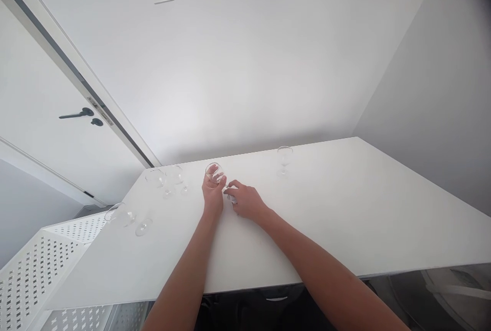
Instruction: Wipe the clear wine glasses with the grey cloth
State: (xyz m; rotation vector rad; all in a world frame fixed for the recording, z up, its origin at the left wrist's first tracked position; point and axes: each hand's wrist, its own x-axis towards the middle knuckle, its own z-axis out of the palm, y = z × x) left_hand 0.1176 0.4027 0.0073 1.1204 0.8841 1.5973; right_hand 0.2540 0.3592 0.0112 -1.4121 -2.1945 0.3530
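While the L hand (212,183) is wrapped round the bowl of a stemmed glass (214,171), rim up and tilted, the R hand (246,200) is just beside it at the stem end, fingers bent and close together. A pale bit shows by those fingertips; can't tell if it's the glass's foot or sth else, so can't tell what the R hand grips, if anything. The L hand's hold prob. steadies the bowl, w/ the tilt bringing the stem end w/in R-hand reach. Both hands are over the white table (337,218), prob. b/c it gives support close below. Left of the L hand, two glasses (156,177) stand near each other; nearer the body, farther left, is another glass (121,214). A lone glass (285,156) stands beyond the R hand, to its right, apparently on its foot for balance.
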